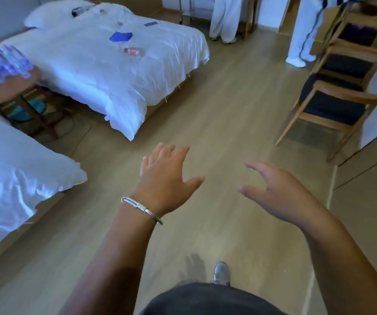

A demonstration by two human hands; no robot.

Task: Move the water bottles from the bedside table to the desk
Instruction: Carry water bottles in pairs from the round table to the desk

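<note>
Several clear water bottles (3,62) with blue labels stand blurred on a round wooden bedside table (12,87) at the far left, between two beds. My left hand (164,178), with a silver bracelet on its wrist, is held out over the floor with fingers spread and holds nothing. My right hand (280,192) hovers beside it, fingers loosely extended, also holding nothing. Both hands are far from the bottles. A single bottle with a red label (134,52) lies on the far bed. No desk is clearly visible.
Two white beds (105,71) (12,169) flank the bedside table. Stacked wooden chairs (340,87) with dark seats stand at the right. Two people in white trousers (225,17) (303,30) stand at the back. Wooden floor (217,110) stretches ahead.
</note>
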